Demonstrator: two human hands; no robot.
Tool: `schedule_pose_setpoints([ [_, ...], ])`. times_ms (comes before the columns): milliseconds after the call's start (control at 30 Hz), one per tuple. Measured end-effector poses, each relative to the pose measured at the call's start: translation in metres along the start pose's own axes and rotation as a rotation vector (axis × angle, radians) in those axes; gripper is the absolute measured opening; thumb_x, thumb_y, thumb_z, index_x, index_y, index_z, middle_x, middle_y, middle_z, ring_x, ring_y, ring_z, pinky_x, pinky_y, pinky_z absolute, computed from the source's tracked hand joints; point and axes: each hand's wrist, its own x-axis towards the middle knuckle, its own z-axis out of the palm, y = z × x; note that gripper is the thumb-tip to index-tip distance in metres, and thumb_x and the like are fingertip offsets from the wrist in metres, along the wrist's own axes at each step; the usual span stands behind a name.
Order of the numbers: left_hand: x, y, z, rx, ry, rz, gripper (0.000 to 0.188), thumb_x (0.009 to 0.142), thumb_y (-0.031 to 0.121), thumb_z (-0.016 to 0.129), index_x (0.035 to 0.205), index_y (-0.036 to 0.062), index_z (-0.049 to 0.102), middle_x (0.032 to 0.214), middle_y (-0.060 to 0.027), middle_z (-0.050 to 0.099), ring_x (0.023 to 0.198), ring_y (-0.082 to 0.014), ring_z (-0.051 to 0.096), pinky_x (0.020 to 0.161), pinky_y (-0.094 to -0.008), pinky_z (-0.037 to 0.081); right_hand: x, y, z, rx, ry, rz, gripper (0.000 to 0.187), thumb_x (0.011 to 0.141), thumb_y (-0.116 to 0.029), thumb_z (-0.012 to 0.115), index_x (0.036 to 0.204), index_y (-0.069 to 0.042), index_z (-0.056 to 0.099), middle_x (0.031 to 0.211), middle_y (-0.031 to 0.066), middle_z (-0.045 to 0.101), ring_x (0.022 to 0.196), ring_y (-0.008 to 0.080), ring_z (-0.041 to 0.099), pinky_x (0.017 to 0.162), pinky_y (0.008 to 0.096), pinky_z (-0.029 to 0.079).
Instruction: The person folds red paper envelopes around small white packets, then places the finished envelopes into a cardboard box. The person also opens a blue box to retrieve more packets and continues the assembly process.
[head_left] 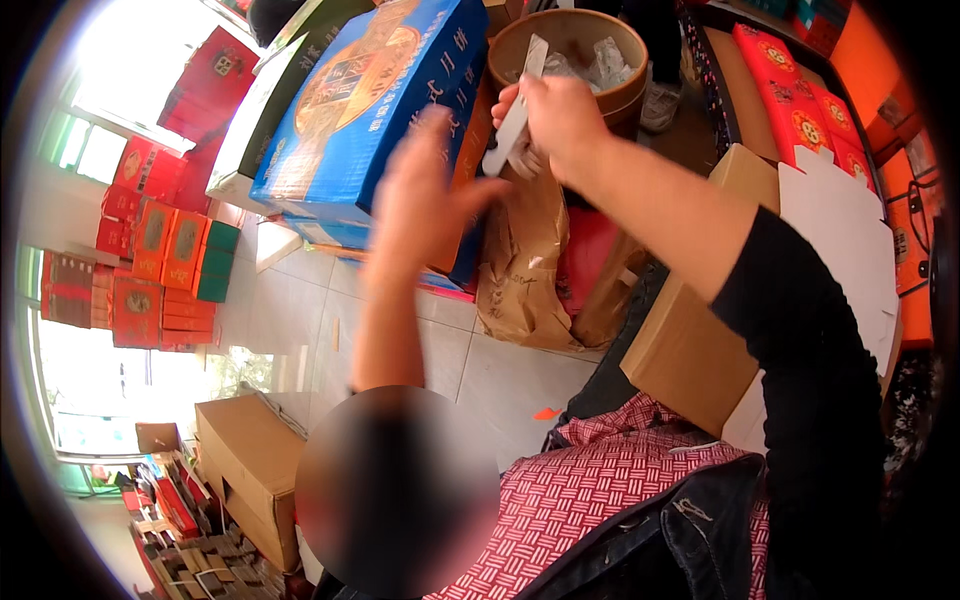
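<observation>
My right hand (562,118) is closed around a pale, flat strip (513,130), which slants upward with its upper end in front of a round brown bin (622,104). What the strip is made of I cannot tell. My left hand (425,200), blurred by motion, is raised with its thumb apart from the fingers, and nothing shows in it. Behind it stands a large blue carton (345,150) with tape across its top. Below the strip, a crumpled brown paper bag (525,270) rests on the floor beside something red (588,255).
Crumpled clear plastic (608,65) lies in the bin. On the right, a brown cardboard box (695,350) and white card sheets (835,240) sit near red packages (800,95). Red and orange boxes (165,245) are stacked left. Another cardboard box (250,460) stands lower left.
</observation>
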Motion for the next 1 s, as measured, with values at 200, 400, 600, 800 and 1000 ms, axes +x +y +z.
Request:
schedule_pose_setpoints([
  [200,0.013,-0.174,-0.027,0.244,-0.156,-0.613,0.076,0.086,0.064,0.041,0.142,0.0121,0.037,0.148,-0.0163,0.03,0.14,-0.0291,0.022,0.114,-0.0396,0.014,0.079,0.054,0.041,-0.038,-0.02,0.51,0.027,0.095,-0.014,0.033,0.093,0.004,0.054,0.076,0.0113,0.056,0.058,0.0193,0.054,0.059,0.0338,0.051],
  [400,0.014,-0.183,-0.018,0.182,-0.102,-0.549,0.071,0.087,0.062,0.041,0.138,0.0117,0.044,0.141,-0.0131,0.043,0.136,-0.0291,0.031,0.112,-0.0401,0.022,0.104,0.122,0.069,0.281,0.165,0.484,0.032,0.098,-0.023,0.036,0.079,-0.004,0.053,0.064,0.005,0.051,0.053,0.0149,0.043,0.054,0.0318,0.041],
  [600,0.012,-0.181,-0.016,0.136,-0.073,-0.619,0.068,0.087,0.059,0.041,0.138,0.0143,0.044,0.139,-0.0111,0.045,0.132,-0.0257,0.039,0.108,-0.037,0.031,0.107,0.138,0.085,0.235,0.146,0.436,0.032,0.098,-0.029,0.039,0.08,-0.007,0.053,0.066,0.0048,0.052,0.055,0.0162,0.046,0.053,0.0305,0.04],
  [800,0.013,-0.176,-0.016,0.114,-0.055,-0.645,0.068,0.086,0.06,0.042,0.137,0.0153,0.045,0.138,-0.0111,0.046,0.131,-0.0263,0.04,0.108,-0.0391,0.031,0.117,0.168,0.074,-0.173,0.076,0.008,0.033,0.097,-0.026,0.039,0.09,-0.002,0.06,0.075,0.0109,0.059,0.071,0.0222,0.059,0.063,0.0344,0.047],
  [1000,0.011,-0.179,-0.016,0.123,-0.06,-0.636,0.069,0.084,0.062,0.042,0.137,0.016,0.045,0.137,-0.0104,0.047,0.131,-0.0264,0.039,0.108,-0.0412,0.031,0.113,0.189,0.06,-0.414,0.003,-0.179,0.033,0.096,-0.024,0.04,0.09,0.0,0.062,0.076,0.0145,0.062,0.074,0.0273,0.061,0.071,0.0365,0.048],
])
